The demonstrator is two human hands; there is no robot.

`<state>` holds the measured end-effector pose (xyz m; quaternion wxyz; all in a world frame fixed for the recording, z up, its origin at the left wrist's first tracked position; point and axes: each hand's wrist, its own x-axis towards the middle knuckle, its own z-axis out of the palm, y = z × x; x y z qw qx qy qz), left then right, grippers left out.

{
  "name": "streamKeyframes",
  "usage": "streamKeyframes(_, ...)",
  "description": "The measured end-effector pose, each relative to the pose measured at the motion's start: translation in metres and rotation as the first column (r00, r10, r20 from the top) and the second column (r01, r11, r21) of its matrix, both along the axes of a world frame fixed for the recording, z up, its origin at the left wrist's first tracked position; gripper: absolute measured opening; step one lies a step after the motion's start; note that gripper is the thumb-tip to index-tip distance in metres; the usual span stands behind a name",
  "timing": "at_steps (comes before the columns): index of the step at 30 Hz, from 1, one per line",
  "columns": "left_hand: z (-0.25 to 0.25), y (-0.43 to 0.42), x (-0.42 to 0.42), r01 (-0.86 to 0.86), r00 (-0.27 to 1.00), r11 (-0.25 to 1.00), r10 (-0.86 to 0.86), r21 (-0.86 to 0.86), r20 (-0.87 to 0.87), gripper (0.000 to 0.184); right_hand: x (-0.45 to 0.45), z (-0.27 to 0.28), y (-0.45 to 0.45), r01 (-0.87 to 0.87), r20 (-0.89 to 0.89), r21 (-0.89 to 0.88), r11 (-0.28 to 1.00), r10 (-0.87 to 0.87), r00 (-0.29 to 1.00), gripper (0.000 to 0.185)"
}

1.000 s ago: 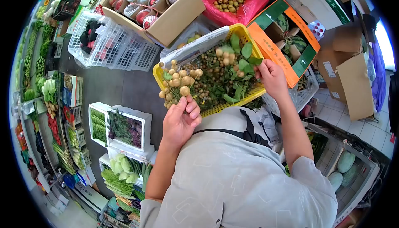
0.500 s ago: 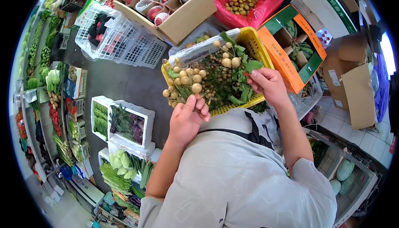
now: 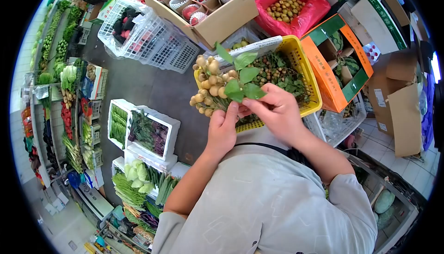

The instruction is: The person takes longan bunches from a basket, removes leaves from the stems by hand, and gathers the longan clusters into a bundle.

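The stems of the fruit bunch (image 3: 212, 85) are pinched in the closed fingers of the left hand (image 3: 222, 133), and the leafy sprig (image 3: 248, 74) appears to be gripped near its base by the right hand (image 3: 283, 117), close beside. If the stems are pinched too lightly, the bunch could be twisted by a tug on the leaves and fruit knocked free. Since it is held over the left edge of the yellow basket (image 3: 313, 87), loose fruit could be lost onto the floor (image 3: 115, 78)
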<state>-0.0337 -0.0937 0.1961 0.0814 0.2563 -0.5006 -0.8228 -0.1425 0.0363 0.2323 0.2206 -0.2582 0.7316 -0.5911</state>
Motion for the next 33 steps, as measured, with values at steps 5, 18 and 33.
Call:
streamKeyframes(5, 0.003, -0.006, 0.009, 0.03, 0.989, 0.996, -0.017, -0.088, 0.145, 0.038, 0.013, -0.004, -0.009, 0.023, -0.224, 0.05, 0.998, -0.011, 0.974, 0.015)
streamKeyframes(18, 0.004, -0.007, 0.008, 0.012, 0.996, 0.996, -0.005, -0.085, 0.087, 0.033, 0.011, -0.004, -0.01, 0.045, -0.458, 0.079, 0.996, -0.004, 0.889, 0.02)
streamKeyframes(33, -0.001, -0.007, 0.014, 0.073, 0.994, 0.949, -0.043, -0.307, 0.103, 0.029, 0.017, 0.004, -0.012, 0.018, -0.226, -0.008, 1.0, -0.02, 0.974, 0.018)
